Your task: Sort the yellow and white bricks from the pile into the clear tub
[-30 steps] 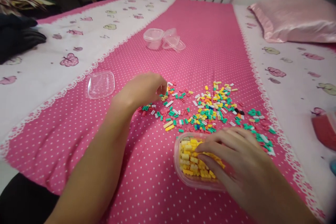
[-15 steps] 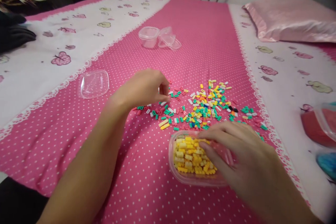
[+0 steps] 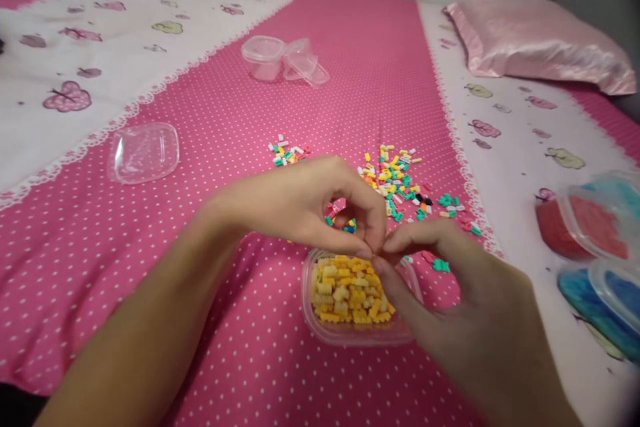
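A clear plastic container (image 3: 345, 335) with yellow and cream toy building bricks (image 3: 353, 290) in it stands on the pink polka-dot bedsheet (image 3: 260, 347). Over its far rim my left hand (image 3: 325, 203) and my right hand (image 3: 455, 287) meet fingertip to fingertip. Both hands have thumb and fingers pinched together; whatever lies between the tips is too small or hidden to name. Behind them spreads a loose pile of small multicoloured bricks (image 3: 395, 177), partly covered by my hands. A smaller cluster of bricks (image 3: 287, 152) lies beyond my left hand.
On the left lies a clear lid (image 3: 145, 153). Farther back are an empty lidded tub (image 3: 263, 57) and more clear lids (image 3: 305, 65). To the right stand a container of red contents (image 3: 580, 220) and one of blue contents (image 3: 600, 300). A pink pillow (image 3: 535, 40) rests at the back right.
My left hand has moved right and nearer, from the scattered bricks to above the container. My right hand has left the container's rim and meets it. The view has shifted right.
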The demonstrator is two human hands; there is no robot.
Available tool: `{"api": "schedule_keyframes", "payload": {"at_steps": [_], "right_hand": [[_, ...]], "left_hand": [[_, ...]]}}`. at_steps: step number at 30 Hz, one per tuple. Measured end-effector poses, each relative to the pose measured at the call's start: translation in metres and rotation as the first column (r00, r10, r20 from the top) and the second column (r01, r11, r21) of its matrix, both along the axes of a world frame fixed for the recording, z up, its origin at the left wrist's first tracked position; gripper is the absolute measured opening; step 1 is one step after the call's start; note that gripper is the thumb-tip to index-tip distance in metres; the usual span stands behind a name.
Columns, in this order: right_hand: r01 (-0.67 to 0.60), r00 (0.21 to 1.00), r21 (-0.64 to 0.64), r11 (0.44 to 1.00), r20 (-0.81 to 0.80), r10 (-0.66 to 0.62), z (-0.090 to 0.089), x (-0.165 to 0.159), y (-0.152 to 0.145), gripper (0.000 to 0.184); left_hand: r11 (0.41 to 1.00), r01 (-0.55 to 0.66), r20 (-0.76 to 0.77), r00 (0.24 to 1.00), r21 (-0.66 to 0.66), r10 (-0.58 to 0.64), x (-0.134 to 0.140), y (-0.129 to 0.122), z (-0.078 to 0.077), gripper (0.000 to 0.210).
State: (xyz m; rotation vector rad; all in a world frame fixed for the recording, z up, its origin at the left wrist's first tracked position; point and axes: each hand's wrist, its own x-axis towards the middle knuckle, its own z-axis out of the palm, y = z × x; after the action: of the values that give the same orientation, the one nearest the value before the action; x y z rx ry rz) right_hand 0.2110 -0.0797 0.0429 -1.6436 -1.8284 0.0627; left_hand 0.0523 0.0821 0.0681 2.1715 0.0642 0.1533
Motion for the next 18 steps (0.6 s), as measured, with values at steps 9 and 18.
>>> {"api": "schedule_keyframes", "payload": {"at_steps": [9, 18], "right_hand": [[-0.28, 0.956, -0.086, 0.956, 0.066, 0.286, -0.01, 0.003, 0.005, 0.015], [-0.369, 0.917, -0.035, 0.929, 0.147, 0.37, -0.025, -0.006, 0.004, 0.04]], "left_hand": [[0.954, -0.17, 0.0, 0.985, 0.248, 0.175, 0.001, 0.01, -0.011, 0.013], [0.552, -0.425, -0.192, 0.642, 0.717, 0.742, -0.036, 0.037, -0.014, 0.02]]}}
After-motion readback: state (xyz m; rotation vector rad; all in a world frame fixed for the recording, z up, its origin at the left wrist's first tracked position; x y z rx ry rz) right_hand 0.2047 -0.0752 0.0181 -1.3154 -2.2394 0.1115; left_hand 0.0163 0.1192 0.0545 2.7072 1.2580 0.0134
